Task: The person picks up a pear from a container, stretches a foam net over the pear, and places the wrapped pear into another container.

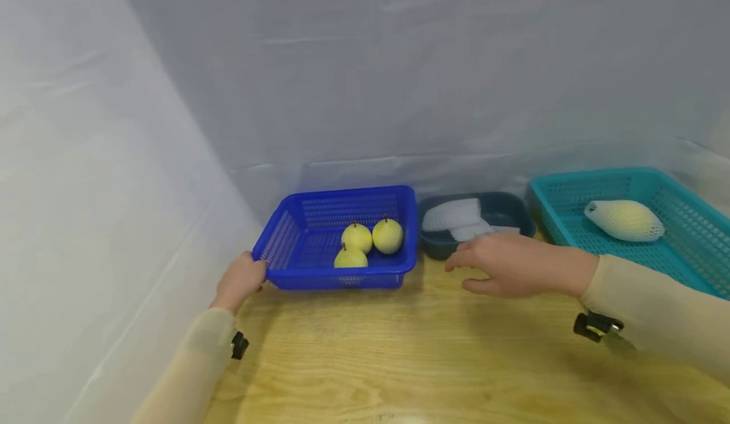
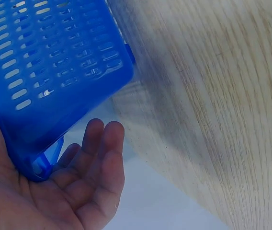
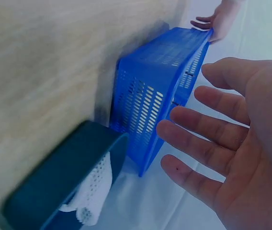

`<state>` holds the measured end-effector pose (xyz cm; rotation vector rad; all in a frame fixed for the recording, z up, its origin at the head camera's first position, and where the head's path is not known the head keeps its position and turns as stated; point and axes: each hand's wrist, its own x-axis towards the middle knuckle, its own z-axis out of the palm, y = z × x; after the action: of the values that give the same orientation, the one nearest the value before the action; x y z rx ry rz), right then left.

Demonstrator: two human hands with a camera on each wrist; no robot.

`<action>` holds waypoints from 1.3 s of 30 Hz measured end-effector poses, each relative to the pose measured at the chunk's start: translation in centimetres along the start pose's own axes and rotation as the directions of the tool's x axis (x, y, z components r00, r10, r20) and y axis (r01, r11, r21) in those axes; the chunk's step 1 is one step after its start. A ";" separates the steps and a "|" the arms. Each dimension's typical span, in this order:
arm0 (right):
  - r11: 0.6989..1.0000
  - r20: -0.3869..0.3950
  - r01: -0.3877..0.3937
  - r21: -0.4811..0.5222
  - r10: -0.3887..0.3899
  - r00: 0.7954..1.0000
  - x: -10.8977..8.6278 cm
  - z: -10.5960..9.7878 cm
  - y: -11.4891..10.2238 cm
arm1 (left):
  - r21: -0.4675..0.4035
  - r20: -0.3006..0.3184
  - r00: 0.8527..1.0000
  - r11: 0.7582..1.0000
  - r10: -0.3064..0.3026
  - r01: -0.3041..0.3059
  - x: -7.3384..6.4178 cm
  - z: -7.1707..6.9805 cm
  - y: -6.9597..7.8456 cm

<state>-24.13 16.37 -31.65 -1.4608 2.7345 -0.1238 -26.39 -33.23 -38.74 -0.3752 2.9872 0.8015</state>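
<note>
My left hand (image 1: 242, 279) holds the near left corner of a blue plastic basket (image 1: 336, 278). In the left wrist view the basket's rim (image 2: 35, 172) lies in the crook of the hand, the fingers (image 2: 109, 153) bent below it. Three yellow pears (image 1: 388, 236) with stems lie inside, toward the right. My right hand (image 1: 504, 264) hovers in front of a dark green bin (image 1: 436, 250), its fingers spread and nothing in them. White foam net sleeves (image 1: 453, 215) lie in that bin.
At the right stands a teal basket (image 1: 547, 212) holding a yellow fruit in a white foam net (image 1: 627, 220). A white sheet wall (image 1: 365, 94) rises behind the containers, and another (image 1: 114, 221) stands close on the left. Everything rests on a wooden table (image 1: 353, 354).
</note>
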 end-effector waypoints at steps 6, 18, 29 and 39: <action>0.996 -0.029 0.029 -0.086 -0.031 0.999 3.7 -0.1 1.0 | 0.009 -0.003 1.000 1.000 -0.011 0.012 -0.2 0.6 0.4; 0.990 -0.022 -0.106 -0.098 0.104 0.994 10.4 -0.6 3.2 | 0.024 -0.026 0.999 0.999 -0.037 0.037 0.0 1.5 0.7; 0.990 0.063 -0.134 -0.052 0.137 0.989 15.8 0.6 4.9 | 0.024 -0.043 0.995 0.995 -0.095 0.096 -0.1 2.1 0.9; 0.978 0.221 -0.209 -0.010 0.206 0.953 18.5 0.6 6.3 | 0.042 -0.059 0.995 0.995 -0.083 0.085 0.2 2.9 1.4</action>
<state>-39.58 4.43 -32.74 -1.0991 2.6753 0.0262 -26.98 -30.65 -40.57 -0.5267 3.0124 0.7283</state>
